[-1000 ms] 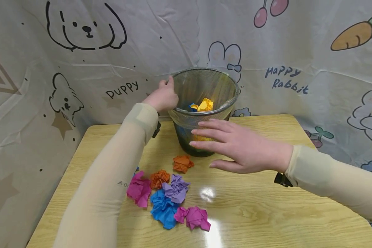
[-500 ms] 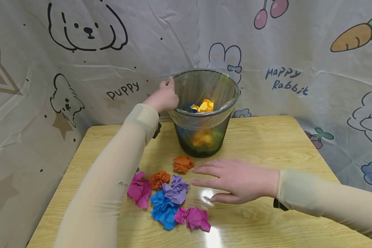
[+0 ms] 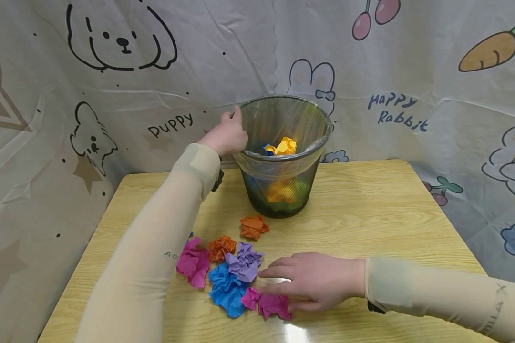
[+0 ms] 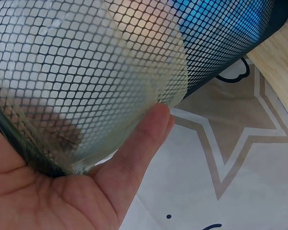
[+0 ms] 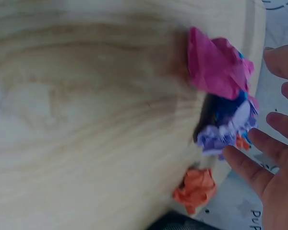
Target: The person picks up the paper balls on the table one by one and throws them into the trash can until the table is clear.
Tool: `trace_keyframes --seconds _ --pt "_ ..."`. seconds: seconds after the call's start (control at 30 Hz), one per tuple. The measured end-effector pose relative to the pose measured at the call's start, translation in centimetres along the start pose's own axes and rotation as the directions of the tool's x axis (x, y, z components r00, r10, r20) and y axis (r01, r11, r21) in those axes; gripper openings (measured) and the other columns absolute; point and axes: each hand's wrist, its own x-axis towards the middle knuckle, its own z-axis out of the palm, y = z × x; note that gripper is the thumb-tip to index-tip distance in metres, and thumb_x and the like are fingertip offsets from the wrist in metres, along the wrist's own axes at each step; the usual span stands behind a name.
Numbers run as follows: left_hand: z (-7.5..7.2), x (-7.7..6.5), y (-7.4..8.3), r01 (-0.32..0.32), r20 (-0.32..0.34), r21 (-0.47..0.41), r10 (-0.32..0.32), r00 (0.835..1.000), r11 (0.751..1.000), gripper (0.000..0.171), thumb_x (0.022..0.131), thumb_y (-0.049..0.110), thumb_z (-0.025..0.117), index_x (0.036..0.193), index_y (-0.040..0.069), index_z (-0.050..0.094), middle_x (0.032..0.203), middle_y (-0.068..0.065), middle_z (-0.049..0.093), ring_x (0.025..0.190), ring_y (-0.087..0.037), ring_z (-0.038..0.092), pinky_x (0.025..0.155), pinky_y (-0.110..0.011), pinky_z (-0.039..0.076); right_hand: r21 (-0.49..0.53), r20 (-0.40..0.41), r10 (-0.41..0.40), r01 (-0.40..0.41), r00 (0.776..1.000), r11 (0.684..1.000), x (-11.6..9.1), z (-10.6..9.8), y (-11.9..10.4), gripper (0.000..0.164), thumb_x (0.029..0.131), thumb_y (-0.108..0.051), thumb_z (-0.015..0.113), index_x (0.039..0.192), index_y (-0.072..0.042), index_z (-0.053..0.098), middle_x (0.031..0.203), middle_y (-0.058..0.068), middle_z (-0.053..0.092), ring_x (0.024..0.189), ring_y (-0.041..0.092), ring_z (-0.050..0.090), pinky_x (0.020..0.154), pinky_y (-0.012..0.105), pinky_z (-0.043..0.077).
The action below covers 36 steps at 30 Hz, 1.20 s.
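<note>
My left hand [image 3: 225, 135] holds the rim of a black mesh wastebasket [image 3: 279, 186] with a clear liner. In the left wrist view the thumb [image 4: 139, 148] lies along the outside of the mesh, and the fingers show faintly through it. My right hand [image 3: 315, 281] hovers over a crumpled magenta paper ball [image 3: 273, 306], fingers spread and holding nothing. Close to its fingertips lie a purple paper ball [image 3: 243, 262] and a blue paper ball [image 3: 227, 288]. In the right wrist view the magenta ball [image 5: 218, 64] sits apart from the fingers.
Two orange paper balls [image 3: 254, 227] and another magenta one [image 3: 193, 263] lie on the wooden table [image 3: 369, 205]. Yellow crumpled paper [image 3: 284, 146] and some blue show inside the basket. A printed curtain [image 3: 240, 57] hangs behind. My left forearm partly hides a blue scrap [image 3: 191, 234].
My right hand has come down and toward me from in front of the basket to the magenta paper ball. The left hand and the basket have stayed in place.
</note>
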Motion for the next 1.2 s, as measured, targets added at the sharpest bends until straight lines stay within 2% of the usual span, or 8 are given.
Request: trace_keyframes --seconds 0.23,0.3,0.43,0.63,0.8,0.93,1.03,1.2 --pt "0.0 -0.2 0.0 0.000 -0.002 0.004 0.000 1.000 1.000 0.076 0.100 0.011 0.023 0.159 0.014 -0.024 0.167 -0.020 -0.018 0.063 -0.020 0.038 0.066 -0.039 0.041 0.004 -0.035 -0.103 0.103 0.994 0.995 0.9 2.1 -0.7 0.056 0.102 -0.036 0.057 0.156 -0.025 0.045 0.156 0.003 0.045 0.139 0.021 0.043 0.109 0.033 0.041" --pt "0.0 -0.3 0.1 -0.003 0.000 0.005 0.003 1.000 1.000 0.075 0.101 0.011 0.023 0.159 0.013 -0.024 0.167 -0.020 -0.018 0.071 -0.023 0.046 0.070 -0.040 0.042 -0.008 -0.040 -0.124 0.124 0.991 0.992 1.1 2.5 -0.9 0.054 0.103 -0.035 0.055 0.155 -0.025 0.047 0.154 0.003 0.047 0.139 0.021 0.044 0.108 0.033 0.042" --pt "-0.1 -0.5 0.1 -0.015 0.007 0.015 0.015 1.000 1.000 0.074 0.101 0.013 0.022 0.159 0.011 -0.025 0.167 -0.021 -0.017 0.099 -0.032 0.057 0.082 -0.042 0.042 -0.029 -0.018 -0.146 0.146 0.989 0.989 1.3 3.3 -1.0 0.053 0.103 -0.035 0.054 0.154 -0.024 0.049 0.154 0.003 0.048 0.139 0.022 0.043 0.105 0.031 0.044" --pt "-0.2 -0.5 0.1 -0.016 0.013 0.014 0.016 1.000 1.000 0.074 0.101 0.013 0.022 0.159 0.012 -0.025 0.167 -0.020 -0.018 0.103 -0.033 0.057 0.083 -0.043 0.041 -0.084 -0.021 -0.151 0.149 0.988 0.985 1.5 4.2 -1.1 0.047 0.102 -0.031 0.055 0.149 -0.027 0.055 0.149 0.001 0.052 0.135 0.021 0.046 0.102 0.028 0.045" --pt "-0.2 -0.4 0.0 -0.027 0.011 0.021 0.026 1.000 0.999 0.074 0.101 0.013 0.022 0.159 0.010 -0.025 0.167 -0.022 -0.017 0.122 -0.036 0.053 0.090 -0.043 0.041 -0.117 -0.025 -0.127 0.123 0.992 0.985 1.3 4.5 -1.0 0.039 0.106 -0.030 0.053 0.145 -0.030 0.059 0.146 0.002 0.055 0.132 0.024 0.049 0.104 0.030 0.045" --pt "-0.2 -0.3 0.0 -0.032 0.010 0.031 0.032 0.999 0.999 0.074 0.101 0.014 0.022 0.159 0.009 -0.024 0.167 -0.023 -0.017 0.141 -0.038 0.039 0.102 -0.044 0.038 -0.112 -0.024 -0.101 0.098 0.995 0.989 1.1 4.6 -0.9 0.034 0.106 -0.031 0.054 0.138 -0.029 0.064 0.148 0.002 0.053 0.131 0.023 0.050 0.103 0.031 0.046" --pt "-0.2 -0.3 0.0 -0.034 0.009 0.037 0.034 0.999 0.999 0.074 0.101 0.014 0.022 0.159 0.009 -0.024 0.167 -0.024 -0.017 0.144 -0.039 0.034 0.105 -0.044 0.037 -0.097 -0.030 -0.085 0.082 0.996 0.992 1.0 4.7 -0.8 0.027 0.106 -0.032 0.055 0.129 -0.028 0.067 0.150 0.003 0.052 0.127 0.021 0.051 0.101 0.029 0.047" --pt "-0.2 -0.2 0.0 -0.035 0.007 0.043 0.035 0.999 0.998 0.074 0.101 0.014 0.022 0.159 0.009 -0.024 0.167 -0.024 -0.016 0.133 -0.038 0.047 0.097 -0.044 0.041 -0.090 -0.043 -0.059 0.055 0.997 0.994 0.8 4.8 -0.7 0.015 0.106 -0.030 0.054 0.114 -0.027 0.066 0.150 0.005 0.052 0.113 0.017 0.054 0.087 0.025 0.051"
